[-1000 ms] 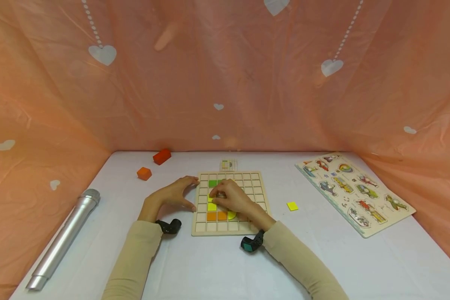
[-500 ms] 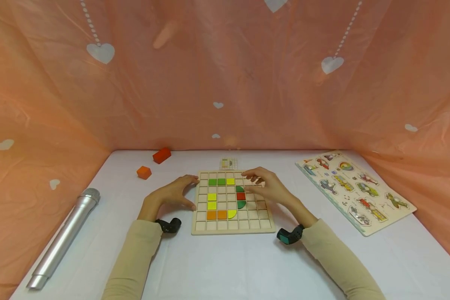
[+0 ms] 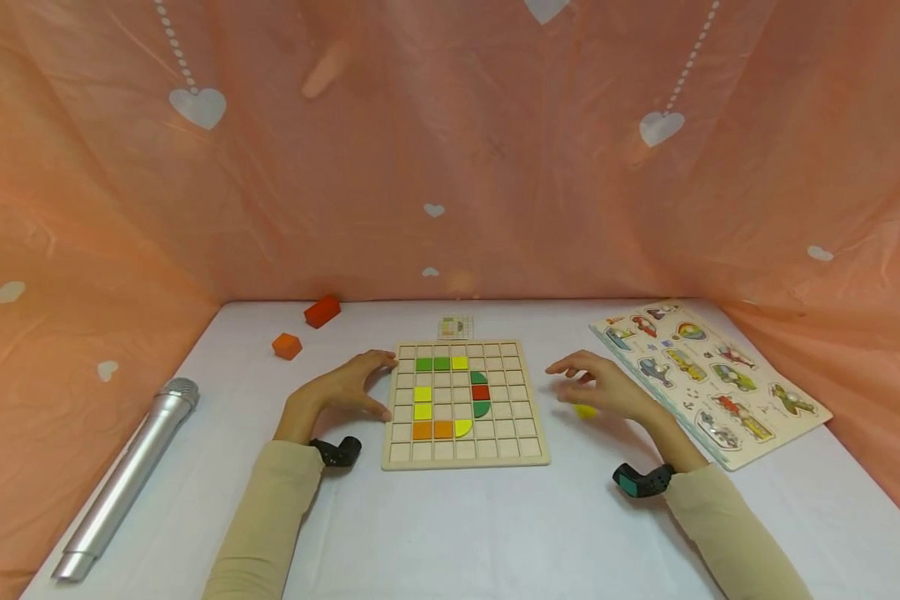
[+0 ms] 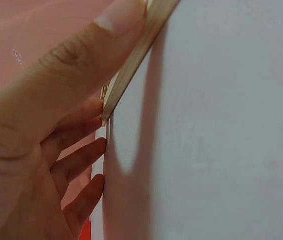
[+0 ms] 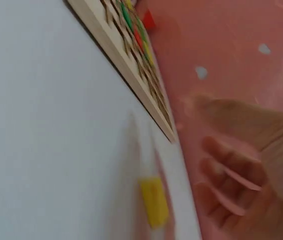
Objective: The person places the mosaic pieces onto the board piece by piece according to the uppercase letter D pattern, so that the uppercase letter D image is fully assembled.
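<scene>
A wooden grid board (image 3: 507, 435) lies mid-table, with green, yellow, orange and red tiles set in some of its squares. My left hand (image 3: 348, 386) rests at the board's left edge, thumb and fingers spread along it; in the left wrist view the thumb touches the wooden rim (image 4: 136, 55). To the right of the board my right hand (image 3: 603, 385) hovers with loosely bent fingers and nothing in them. Beneath it a loose yellow square tile (image 3: 586, 412) lies on the white table, partly covered by the hand. The right wrist view shows this yellow tile (image 5: 154, 202) below the fingers.
A small printed pattern card (image 3: 456, 327) lies behind the board. A red block (image 3: 322, 312) and an orange cube (image 3: 287, 347) stand at the back left. A silver microphone (image 3: 131, 475) lies far left, a picture puzzle board (image 3: 708, 383) at right.
My right hand has moved from over the board's left part, where a yellow tile now sits, rightward to above the loose yellow tile. The left hand has stayed at the board's edge.
</scene>
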Available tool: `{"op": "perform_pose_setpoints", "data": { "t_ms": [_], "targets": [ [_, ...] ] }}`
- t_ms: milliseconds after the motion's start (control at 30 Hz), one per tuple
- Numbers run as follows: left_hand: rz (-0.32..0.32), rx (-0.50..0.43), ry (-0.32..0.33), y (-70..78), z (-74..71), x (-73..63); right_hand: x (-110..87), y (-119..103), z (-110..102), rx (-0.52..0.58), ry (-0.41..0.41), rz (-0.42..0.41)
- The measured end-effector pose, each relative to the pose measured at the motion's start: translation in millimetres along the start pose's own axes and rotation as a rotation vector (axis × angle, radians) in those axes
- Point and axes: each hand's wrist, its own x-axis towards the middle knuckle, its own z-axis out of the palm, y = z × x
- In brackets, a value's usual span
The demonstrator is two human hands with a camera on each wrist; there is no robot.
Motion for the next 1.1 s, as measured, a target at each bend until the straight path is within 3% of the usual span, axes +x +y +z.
{"op": "perform_pose_setpoints", "data": {
  "t_ms": [233, 367, 933, 1100],
  "targets": [
    [-0.003, 0.005, 0.005, -1.5, 0.2, 0.6, -18.8, 8.1, -19.9, -0.021, -0.192, 0.159],
    [-0.008, -0.002, 0.006, 0.0, -0.4, -0.2, -23.8, 12.3, -21.6, -0.008, -0.236, 0.184],
    [-0.007, 0.001, 0.002, -2.7, 0.7, 0.9, -16.0, 17.5, -7.2, -0.065, -0.117, 0.145],
    [-0.015, -0.010, -0.001, -2.5, 1.1, 0.5, -2.2, 10.9, -1.2, -0.034, -0.053, 0.054]
  ]
}}
